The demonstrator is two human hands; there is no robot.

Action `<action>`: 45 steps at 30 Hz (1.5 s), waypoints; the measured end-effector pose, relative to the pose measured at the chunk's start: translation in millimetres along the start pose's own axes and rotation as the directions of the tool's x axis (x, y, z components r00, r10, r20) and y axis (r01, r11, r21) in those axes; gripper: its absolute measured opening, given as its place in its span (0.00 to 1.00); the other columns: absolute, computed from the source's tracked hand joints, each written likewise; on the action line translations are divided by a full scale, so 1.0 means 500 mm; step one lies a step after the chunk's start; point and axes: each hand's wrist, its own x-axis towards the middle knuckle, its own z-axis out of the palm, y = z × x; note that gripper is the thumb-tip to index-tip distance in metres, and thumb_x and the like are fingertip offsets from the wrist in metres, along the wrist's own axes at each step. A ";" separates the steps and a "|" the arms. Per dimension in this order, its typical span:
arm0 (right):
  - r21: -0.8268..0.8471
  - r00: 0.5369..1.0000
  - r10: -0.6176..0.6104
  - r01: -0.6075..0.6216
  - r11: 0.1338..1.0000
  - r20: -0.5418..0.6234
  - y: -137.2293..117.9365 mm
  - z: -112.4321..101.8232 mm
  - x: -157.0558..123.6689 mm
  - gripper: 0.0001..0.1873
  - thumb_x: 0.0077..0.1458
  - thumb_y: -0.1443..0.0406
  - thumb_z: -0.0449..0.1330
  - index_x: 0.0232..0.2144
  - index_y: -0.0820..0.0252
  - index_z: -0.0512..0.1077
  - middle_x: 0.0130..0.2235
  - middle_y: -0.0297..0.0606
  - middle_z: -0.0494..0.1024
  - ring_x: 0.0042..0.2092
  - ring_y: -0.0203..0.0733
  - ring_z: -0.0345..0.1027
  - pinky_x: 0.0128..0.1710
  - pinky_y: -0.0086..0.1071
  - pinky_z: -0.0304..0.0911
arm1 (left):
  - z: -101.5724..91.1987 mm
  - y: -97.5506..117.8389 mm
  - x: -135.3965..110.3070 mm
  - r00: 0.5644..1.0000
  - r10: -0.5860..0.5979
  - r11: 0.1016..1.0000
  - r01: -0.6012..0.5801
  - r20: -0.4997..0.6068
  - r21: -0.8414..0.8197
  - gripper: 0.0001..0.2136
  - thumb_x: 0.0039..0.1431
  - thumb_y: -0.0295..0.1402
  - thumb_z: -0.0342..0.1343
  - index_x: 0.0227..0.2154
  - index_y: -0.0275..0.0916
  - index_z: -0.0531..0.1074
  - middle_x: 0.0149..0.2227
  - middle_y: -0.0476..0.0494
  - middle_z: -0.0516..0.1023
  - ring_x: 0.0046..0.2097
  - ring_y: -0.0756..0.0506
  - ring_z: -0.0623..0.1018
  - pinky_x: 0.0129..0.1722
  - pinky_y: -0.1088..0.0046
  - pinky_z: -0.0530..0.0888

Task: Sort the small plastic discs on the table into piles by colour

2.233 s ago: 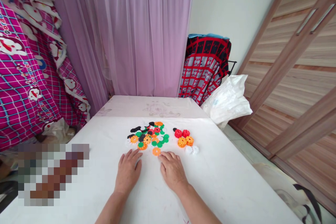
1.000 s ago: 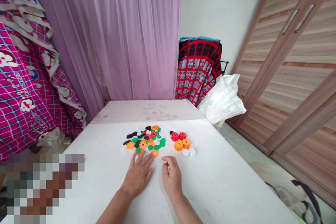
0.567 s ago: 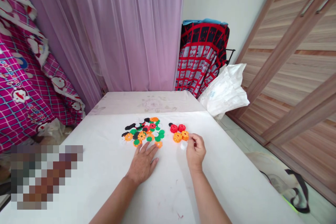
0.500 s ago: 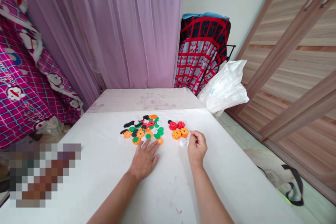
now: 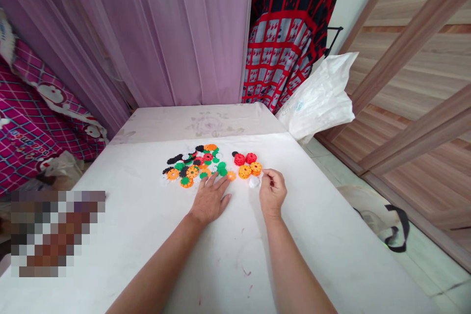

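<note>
A loose pile of flat plastic discs [image 5: 195, 164] in orange, green, black, red and white lies on the white table [image 5: 147, 221]. To its right sit a small sorted group of red discs [image 5: 245, 159] and orange discs [image 5: 250, 169], with a white disc [image 5: 253, 182] in front of them. My left hand [image 5: 209, 199] lies flat and open, its fingertips at the pile's near edge beside a single orange disc [image 5: 231, 175]. My right hand [image 5: 273, 191] rests just right of the white disc, fingers curled into a pinch. What they pinch is hidden.
A white plastic bag [image 5: 320, 98] and a red-black checked cloth [image 5: 287, 34] stand past the table's far right corner. Purple curtain [image 5: 165, 34] behind, pink patterned bedding [image 5: 33, 127] on the left, wooden wardrobe doors [image 5: 415, 83] on the right. A bag [image 5: 382, 216] lies on the floor.
My right hand went from beside the pile over to the white discs at the right and closed into a pinch. My left hand slid forward to the pile's edge.
</note>
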 end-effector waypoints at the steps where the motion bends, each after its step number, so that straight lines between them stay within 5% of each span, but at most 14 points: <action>1: 0.001 1.000 -0.003 0.003 1.000 0.007 0.002 0.001 -0.001 0.10 0.53 0.63 0.50 0.28 0.58 0.71 0.33 0.39 0.75 0.37 0.41 0.69 0.35 0.32 0.64 | 0.001 0.001 0.002 1.000 0.003 1.000 -0.003 -0.004 -0.001 0.22 0.66 0.40 0.43 0.60 0.42 0.65 0.62 0.45 0.67 0.66 0.33 0.60 0.62 0.46 0.56; 14: 0.041 0.996 -0.091 0.090 0.995 0.021 0.018 0.009 -0.005 0.09 0.52 0.67 0.52 0.28 0.58 0.72 0.31 0.36 0.75 0.34 0.38 0.69 0.34 0.31 0.65 | 0.016 -0.006 0.015 0.998 0.007 0.999 -0.005 -0.057 0.035 0.24 0.65 0.43 0.44 0.62 0.41 0.62 0.64 0.41 0.63 0.66 0.34 0.59 0.61 0.47 0.60; 22: 0.002 0.991 -0.129 0.129 0.992 0.028 0.002 -0.003 -0.002 0.09 0.53 0.68 0.52 0.28 0.59 0.72 0.32 0.37 0.75 0.35 0.38 0.69 0.29 0.29 0.63 | 0.007 -0.033 0.041 1.000 -0.020 0.997 0.020 0.003 0.068 0.24 0.66 0.45 0.41 0.60 0.44 0.64 0.63 0.45 0.66 0.67 0.35 0.58 0.64 0.44 0.53; 31: 0.026 0.975 -0.208 0.207 0.978 0.081 -0.026 0.004 -0.015 0.11 0.55 0.69 0.51 0.27 0.57 0.72 0.32 0.37 0.75 0.36 0.38 0.71 0.31 0.30 0.65 | -0.002 -0.059 -0.047 0.997 -0.045 0.996 0.050 -0.065 0.077 0.22 0.66 0.43 0.44 0.59 0.43 0.67 0.62 0.44 0.68 0.66 0.34 0.60 0.63 0.43 0.54; 36: 0.016 0.902 -0.275 0.286 0.958 0.332 -0.035 0.027 -0.064 0.14 0.57 0.69 0.48 0.30 0.56 0.73 0.34 0.37 0.76 0.38 0.38 0.71 0.41 0.32 0.67 | -0.008 -0.088 -0.100 0.959 -0.149 0.987 0.158 -0.240 0.015 0.19 0.64 0.35 0.46 0.55 0.42 0.70 0.60 0.40 0.70 0.63 0.35 0.65 0.60 0.47 0.62; 40: -0.217 0.789 -0.122 0.309 0.926 0.603 -0.043 0.053 -0.103 0.15 0.57 0.68 0.51 0.42 0.56 0.75 0.41 0.38 0.77 0.41 0.38 0.70 0.44 0.30 0.65 | -0.005 -0.125 -0.129 0.896 -0.272 0.962 0.240 -0.350 -0.133 0.15 0.63 0.34 0.46 0.47 0.42 0.75 0.49 0.41 0.80 0.54 0.38 0.75 0.54 0.52 0.71; 45: -0.465 0.692 0.043 0.436 0.770 0.721 -0.080 0.104 -0.110 0.21 0.60 0.62 0.53 0.55 0.56 0.70 0.45 0.43 0.74 0.47 0.44 0.67 0.43 0.32 0.63 | 0.004 -0.148 -0.132 0.857 -0.288 0.948 0.192 -0.428 -0.254 0.14 0.62 0.34 0.46 0.42 0.41 0.77 0.42 0.42 0.82 0.46 0.42 0.80 0.48 0.60 0.76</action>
